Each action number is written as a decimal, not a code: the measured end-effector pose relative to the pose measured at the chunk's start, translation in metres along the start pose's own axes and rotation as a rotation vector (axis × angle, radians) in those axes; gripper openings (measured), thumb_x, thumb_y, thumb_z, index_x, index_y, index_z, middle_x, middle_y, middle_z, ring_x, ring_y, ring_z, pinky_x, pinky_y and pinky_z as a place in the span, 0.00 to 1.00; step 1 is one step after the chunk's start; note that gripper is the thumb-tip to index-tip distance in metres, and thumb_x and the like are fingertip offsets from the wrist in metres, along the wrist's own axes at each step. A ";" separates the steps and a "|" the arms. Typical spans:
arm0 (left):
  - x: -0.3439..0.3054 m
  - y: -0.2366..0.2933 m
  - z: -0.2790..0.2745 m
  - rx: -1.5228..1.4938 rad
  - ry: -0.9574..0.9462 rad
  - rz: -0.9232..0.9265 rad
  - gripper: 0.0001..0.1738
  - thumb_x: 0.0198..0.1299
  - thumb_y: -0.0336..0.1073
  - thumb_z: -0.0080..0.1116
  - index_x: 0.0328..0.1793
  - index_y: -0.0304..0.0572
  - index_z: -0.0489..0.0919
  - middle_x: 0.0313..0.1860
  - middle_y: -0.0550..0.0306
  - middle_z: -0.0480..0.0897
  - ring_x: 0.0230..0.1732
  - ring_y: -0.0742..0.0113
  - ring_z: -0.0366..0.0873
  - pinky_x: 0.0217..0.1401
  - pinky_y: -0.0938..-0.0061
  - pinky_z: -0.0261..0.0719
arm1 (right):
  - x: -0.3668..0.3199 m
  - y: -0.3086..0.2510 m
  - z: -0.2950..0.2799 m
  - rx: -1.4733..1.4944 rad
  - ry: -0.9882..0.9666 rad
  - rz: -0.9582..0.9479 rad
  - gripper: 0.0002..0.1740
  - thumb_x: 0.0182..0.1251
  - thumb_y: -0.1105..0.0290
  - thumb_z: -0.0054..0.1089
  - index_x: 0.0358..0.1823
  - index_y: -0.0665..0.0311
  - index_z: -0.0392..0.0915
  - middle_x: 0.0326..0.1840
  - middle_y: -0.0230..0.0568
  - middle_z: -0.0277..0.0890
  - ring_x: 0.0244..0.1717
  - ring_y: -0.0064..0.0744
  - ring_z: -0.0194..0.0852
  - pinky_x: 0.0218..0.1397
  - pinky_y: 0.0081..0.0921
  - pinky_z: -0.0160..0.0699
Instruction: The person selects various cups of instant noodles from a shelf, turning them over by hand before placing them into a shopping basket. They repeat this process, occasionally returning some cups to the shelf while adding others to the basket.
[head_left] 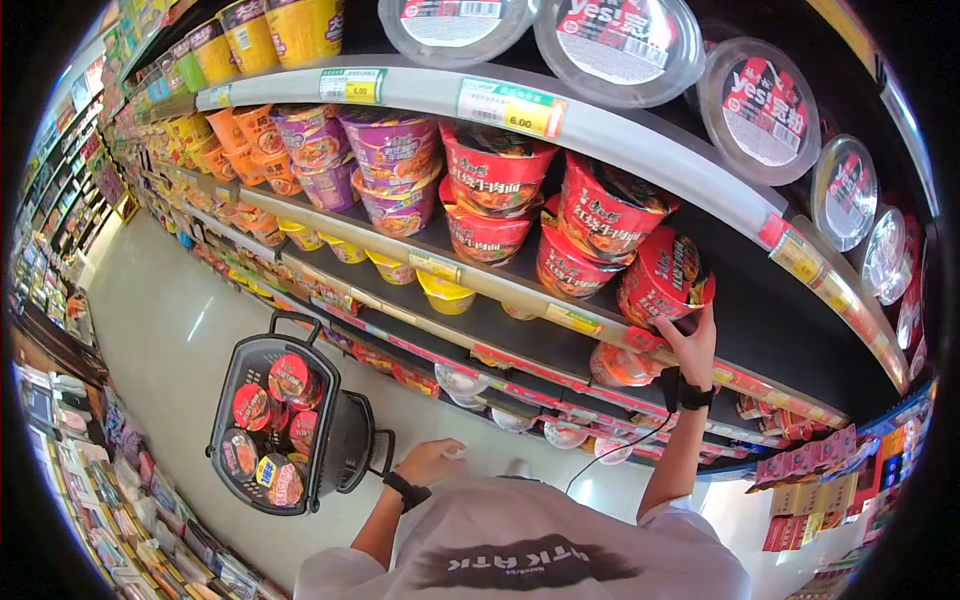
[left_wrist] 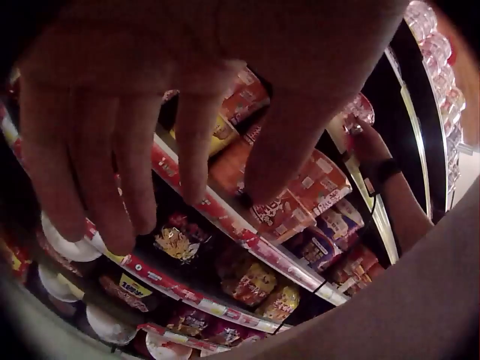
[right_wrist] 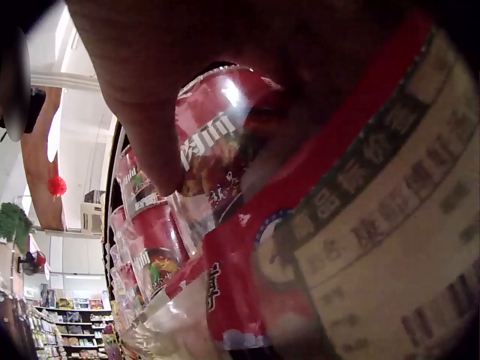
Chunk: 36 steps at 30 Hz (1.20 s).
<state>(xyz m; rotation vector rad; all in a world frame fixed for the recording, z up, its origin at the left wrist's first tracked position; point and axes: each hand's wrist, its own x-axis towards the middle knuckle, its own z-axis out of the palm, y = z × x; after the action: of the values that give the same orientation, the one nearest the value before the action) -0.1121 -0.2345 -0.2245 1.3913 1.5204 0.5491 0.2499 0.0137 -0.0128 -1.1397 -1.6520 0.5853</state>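
Observation:
At the right end of the middle shelf, my right hand (head_left: 692, 345) grips a red instant noodle cup (head_left: 662, 272) from its near, lower side. The cup leans toward the left. In the right wrist view, my thumb lies along the red cup (right_wrist: 217, 124), and a price tag (right_wrist: 390, 202) covers much of the foreground. Lower down, my left hand (head_left: 430, 462) hangs in front of the shelves with loose fingers, holding nothing. The left wrist view shows its spread fingers (left_wrist: 135, 165) with shelves behind them.
Stacked red noodle cups (head_left: 600, 215) and purple cups (head_left: 390, 160) line the same shelf. Clear-lidded bowls (head_left: 765, 110) stand above, behind a curved shelf edge (head_left: 640, 150). A black shopping basket (head_left: 355, 440) holding several noodle cups stands on the floor to the left.

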 end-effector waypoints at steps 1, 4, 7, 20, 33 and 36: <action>0.000 -0.001 0.002 -0.039 0.000 0.026 0.24 0.62 0.45 0.65 0.60 0.41 0.80 0.51 0.50 0.85 0.47 0.61 0.83 0.53 0.70 0.80 | 0.001 0.013 -0.005 -0.001 -0.014 0.038 0.43 0.52 0.69 0.78 0.68 0.66 0.64 0.57 0.43 0.78 0.55 0.31 0.78 0.60 0.30 0.77; -0.009 -0.013 0.016 -0.134 0.049 0.052 0.24 0.62 0.46 0.65 0.60 0.42 0.80 0.48 0.51 0.84 0.45 0.61 0.82 0.52 0.70 0.79 | 0.000 0.018 -0.006 0.026 -0.044 0.150 0.36 0.55 0.72 0.77 0.64 0.65 0.67 0.57 0.39 0.76 0.56 0.30 0.76 0.62 0.31 0.74; -0.012 -0.016 0.012 -0.143 0.113 0.059 0.24 0.62 0.46 0.65 0.60 0.42 0.80 0.46 0.51 0.84 0.43 0.61 0.82 0.49 0.70 0.79 | -0.020 0.017 0.002 -0.024 0.168 -0.195 0.38 0.65 0.75 0.66 0.76 0.66 0.59 0.66 0.48 0.70 0.63 0.34 0.71 0.66 0.33 0.71; -0.110 -0.132 -0.093 -0.328 0.599 -0.166 0.25 0.60 0.44 0.65 0.60 0.40 0.79 0.49 0.47 0.85 0.49 0.55 0.83 0.54 0.65 0.80 | -0.203 -0.002 0.238 -0.213 -1.502 0.063 0.26 0.65 0.62 0.64 0.61 0.69 0.75 0.50 0.50 0.82 0.50 0.38 0.81 0.53 0.33 0.79; -0.056 -0.384 -0.217 -0.671 0.909 -0.428 0.29 0.54 0.49 0.67 0.55 0.35 0.81 0.43 0.44 0.86 0.38 0.57 0.84 0.42 0.62 0.80 | -0.304 -0.117 0.412 -0.075 -1.554 -0.423 0.24 0.65 0.56 0.58 0.57 0.62 0.76 0.44 0.57 0.80 0.46 0.58 0.79 0.53 0.49 0.77; -0.035 -0.412 -0.226 -0.401 1.017 -0.531 0.37 0.51 0.57 0.66 0.55 0.30 0.80 0.50 0.38 0.85 0.53 0.47 0.82 0.54 0.57 0.77 | -0.328 -0.133 0.417 -0.066 -1.691 -0.248 0.26 0.64 0.53 0.57 0.57 0.62 0.74 0.43 0.59 0.80 0.48 0.60 0.80 0.50 0.50 0.77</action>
<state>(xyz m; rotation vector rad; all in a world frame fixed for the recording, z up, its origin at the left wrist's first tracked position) -0.5142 -0.3072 -0.4584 0.3097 2.2814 1.2314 -0.1682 -0.2762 -0.2136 -0.2417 -3.1113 1.5399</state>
